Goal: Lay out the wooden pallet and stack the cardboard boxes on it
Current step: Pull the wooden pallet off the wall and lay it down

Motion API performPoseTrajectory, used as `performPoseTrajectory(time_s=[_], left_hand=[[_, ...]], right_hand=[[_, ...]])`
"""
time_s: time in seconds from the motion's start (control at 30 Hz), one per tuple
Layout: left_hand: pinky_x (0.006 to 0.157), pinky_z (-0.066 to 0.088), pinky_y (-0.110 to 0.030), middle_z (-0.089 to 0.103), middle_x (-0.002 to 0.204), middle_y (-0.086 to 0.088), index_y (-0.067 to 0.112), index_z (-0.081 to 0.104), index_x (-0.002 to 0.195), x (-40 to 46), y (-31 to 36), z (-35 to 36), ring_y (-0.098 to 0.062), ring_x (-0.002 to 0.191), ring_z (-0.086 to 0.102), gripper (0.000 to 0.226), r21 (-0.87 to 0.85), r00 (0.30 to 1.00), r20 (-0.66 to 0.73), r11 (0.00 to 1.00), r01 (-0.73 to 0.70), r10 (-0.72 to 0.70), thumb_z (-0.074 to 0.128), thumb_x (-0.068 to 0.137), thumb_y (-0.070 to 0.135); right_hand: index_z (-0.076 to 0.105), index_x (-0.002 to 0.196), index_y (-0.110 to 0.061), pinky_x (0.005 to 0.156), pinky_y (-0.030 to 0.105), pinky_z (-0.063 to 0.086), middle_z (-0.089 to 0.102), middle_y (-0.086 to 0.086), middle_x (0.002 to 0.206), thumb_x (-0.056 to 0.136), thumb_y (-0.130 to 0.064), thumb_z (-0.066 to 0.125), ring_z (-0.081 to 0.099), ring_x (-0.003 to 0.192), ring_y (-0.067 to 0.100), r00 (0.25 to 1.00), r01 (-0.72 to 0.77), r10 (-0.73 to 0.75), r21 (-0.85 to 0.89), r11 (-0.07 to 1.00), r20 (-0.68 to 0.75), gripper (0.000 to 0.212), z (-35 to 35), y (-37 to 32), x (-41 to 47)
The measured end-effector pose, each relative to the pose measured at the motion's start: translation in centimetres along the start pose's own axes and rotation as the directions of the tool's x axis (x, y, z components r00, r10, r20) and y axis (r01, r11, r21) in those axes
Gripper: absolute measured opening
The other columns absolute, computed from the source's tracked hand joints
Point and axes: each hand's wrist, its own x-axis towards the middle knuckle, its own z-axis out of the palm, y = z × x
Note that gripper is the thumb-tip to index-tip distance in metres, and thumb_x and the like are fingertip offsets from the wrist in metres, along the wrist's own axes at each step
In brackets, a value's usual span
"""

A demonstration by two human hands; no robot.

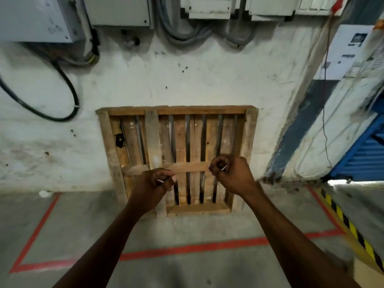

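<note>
A wooden pallet (pixel 178 142) stands upright on its edge, leaning against the white wall straight ahead, its underside boards facing me. My left hand (pixel 154 185) and my right hand (pixel 229 173) are both held out in front of its lower half with fingers curled. They hover near the pallet's horizontal cross board; the frame does not show whether they touch it. No cardboard boxes are in view.
Red tape (pixel 187 249) marks a rectangle on the concrete floor in front of the pallet. Grey electrical cabinets (pixel 37 17) and black cables (pixel 68 84) hang on the wall above. A blue shutter (pixel 365 150) and a yellow-black striped edge (pixel 353 227) are at the right.
</note>
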Motion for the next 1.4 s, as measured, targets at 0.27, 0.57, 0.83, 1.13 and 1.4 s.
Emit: performPoseTrajectory(time_s=[0.27, 0.57, 0.83, 1.13, 1.4], left_hand=[[0.073, 0.061, -0.022, 0.077, 0.094, 0.02, 0.034, 0.079, 0.107, 21.2, 0.3, -1.2, 0.006, 0.083, 0.073, 0.019, 0.209, 0.995, -0.031, 0.974, -0.083, 0.091, 0.078, 0.092, 0.045], [0.084, 0.06, -0.033, 0.079, 0.104, 0.008, 0.028, 0.079, 0.106, 43.4, -7.5, -1.4, -0.013, 0.095, 0.075, 0.039, 0.28, 0.999, -0.007, 0.96, -0.029, 0.032, 0.071, 0.083, 0.058], [0.117, 0.042, -0.047, 0.032, 0.169, -0.007, 0.02, 0.037, 0.159, 59.0, -13.1, 1.6, -0.028, 0.152, 0.038, 0.087, 0.741, 0.971, 0.24, 0.649, -0.173, -0.015, 0.075, 0.087, 0.05], [0.13, 0.008, -0.055, 0.004, 0.177, -0.004, 0.023, 0.004, 0.168, 60.9, -21.6, 7.7, -0.027, 0.163, 0.004, 0.092, 0.873, 0.947, 0.19, 0.486, -0.043, -0.258, 0.059, 0.098, 0.047], [0.128, -0.005, -0.048, 0.012, 0.176, -0.004, 0.025, 0.016, 0.168, 56.3, -21.2, 8.7, -0.027, 0.163, 0.006, 0.104, 0.808, 0.968, 0.127, 0.588, 0.027, -0.218, 0.042, 0.081, 0.075]], right_hand=[[0.073, 0.083, -0.032, 0.07, 0.027, 0.051, 0.071, -0.014, 0.083, 0.094, -0.027, 0.068, 0.065, 0.076, 0.005, 0.994, 0.059, -0.052, -0.07, 0.996, 0.095, 0.013, 1.8, 1.6, 22.3], [0.078, 0.109, -0.022, 0.074, 0.025, 0.046, 0.078, -0.003, 0.106, 0.096, -0.037, 0.07, 0.072, 0.099, 0.017, 0.996, -0.057, 0.07, -0.21, 0.976, 0.055, 0.022, 7.1, 8.6, 40.1], [0.062, 0.139, -0.016, 0.091, 0.037, 0.054, 0.073, 0.008, 0.122, 0.095, -0.034, 0.072, 0.068, 0.113, 0.028, 0.974, -0.174, 0.203, -0.235, 0.956, 0.105, 0.049, 10.1, 12.3, 48.8], [0.062, 0.138, -0.023, 0.094, 0.035, 0.051, 0.069, 0.004, 0.131, 0.093, -0.039, 0.071, 0.062, 0.121, 0.026, 0.968, -0.115, 0.183, -0.347, 0.931, 0.17, 0.05, 9.2, 18.3, 53.8], [0.026, 0.162, -0.032, 0.117, 0.046, 0.037, 0.033, 0.003, 0.166, 0.084, -0.061, 0.069, 0.025, 0.155, 0.029, 0.932, 0.064, 0.103, -0.437, 0.897, 0.348, 0.094, 12.0, 20.4, 54.2]])
